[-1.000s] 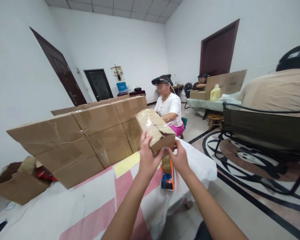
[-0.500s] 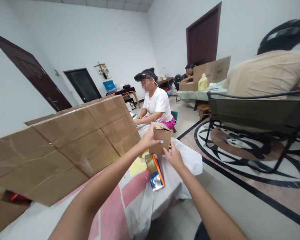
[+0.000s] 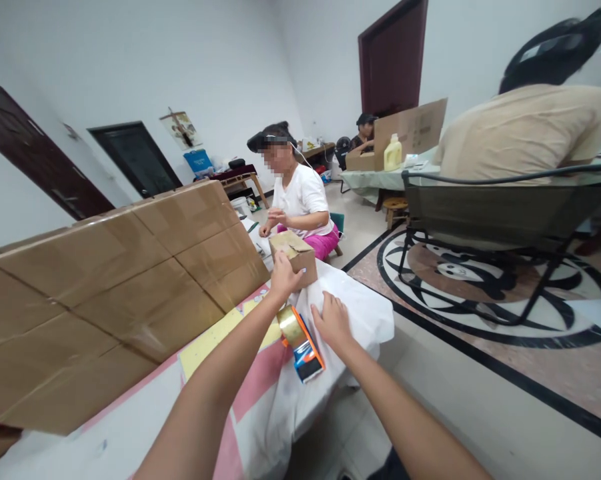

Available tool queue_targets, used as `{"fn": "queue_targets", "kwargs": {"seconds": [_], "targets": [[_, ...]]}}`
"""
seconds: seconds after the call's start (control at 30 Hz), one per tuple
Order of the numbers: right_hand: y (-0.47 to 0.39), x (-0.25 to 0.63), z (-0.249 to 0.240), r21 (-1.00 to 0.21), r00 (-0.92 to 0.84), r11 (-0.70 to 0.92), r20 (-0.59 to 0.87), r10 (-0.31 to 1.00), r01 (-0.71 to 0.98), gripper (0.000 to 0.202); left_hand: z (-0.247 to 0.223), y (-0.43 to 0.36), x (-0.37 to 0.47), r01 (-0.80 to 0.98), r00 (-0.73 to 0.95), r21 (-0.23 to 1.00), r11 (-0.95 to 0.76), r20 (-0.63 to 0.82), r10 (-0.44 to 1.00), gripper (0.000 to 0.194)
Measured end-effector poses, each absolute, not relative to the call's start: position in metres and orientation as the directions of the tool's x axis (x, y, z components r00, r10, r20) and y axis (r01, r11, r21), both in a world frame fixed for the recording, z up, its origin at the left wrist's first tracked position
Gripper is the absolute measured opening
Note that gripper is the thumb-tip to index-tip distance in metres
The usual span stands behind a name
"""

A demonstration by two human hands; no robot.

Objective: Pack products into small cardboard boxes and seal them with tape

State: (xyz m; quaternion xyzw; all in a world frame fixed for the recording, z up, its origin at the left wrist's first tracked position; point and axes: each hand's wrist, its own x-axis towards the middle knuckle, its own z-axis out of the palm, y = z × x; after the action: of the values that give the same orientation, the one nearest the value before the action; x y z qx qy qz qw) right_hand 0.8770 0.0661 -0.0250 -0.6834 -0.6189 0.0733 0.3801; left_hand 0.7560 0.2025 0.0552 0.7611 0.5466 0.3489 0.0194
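Left hand (image 3: 286,276) outstretched, clasping cardboard box (image 3: 304,259), right hand (image 3: 333,321) spread, near tape dispenser (image 3: 304,348)

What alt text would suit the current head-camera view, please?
The left hand holds a small cardboard box; the right hand, empty, is beside a tape dispenser on a covered table. A cardboard wall stands left; another person sits beyond.

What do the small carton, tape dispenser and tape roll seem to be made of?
Small carton: matte brown cardboard, judging by its folded flap edges. Tape dispenser: probably smooth plastic, given its orange and blue parts. Tape roll: likely glossy plastic film, from its yellowish shine.
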Motion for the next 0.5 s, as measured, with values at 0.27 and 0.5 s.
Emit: {"fn": "queue_targets", "kwargs": {"seconds": [0.27,0.5], "targets": [[0.069,0.877,-0.028,-0.567,0.211,0.047,0.381,0.900,0.822,0.031,0.045,0.213,0.757,0.914,0.000,0.350,-0.204,0.501,0.865,0.087],[0.074,0.890,-0.038,-0.570,0.184,0.104,0.425,0.886,0.815,0.023,0.059,0.161,0.686,0.897,0.060,0.302,-0.324,0.642,0.764,0.039]]}}
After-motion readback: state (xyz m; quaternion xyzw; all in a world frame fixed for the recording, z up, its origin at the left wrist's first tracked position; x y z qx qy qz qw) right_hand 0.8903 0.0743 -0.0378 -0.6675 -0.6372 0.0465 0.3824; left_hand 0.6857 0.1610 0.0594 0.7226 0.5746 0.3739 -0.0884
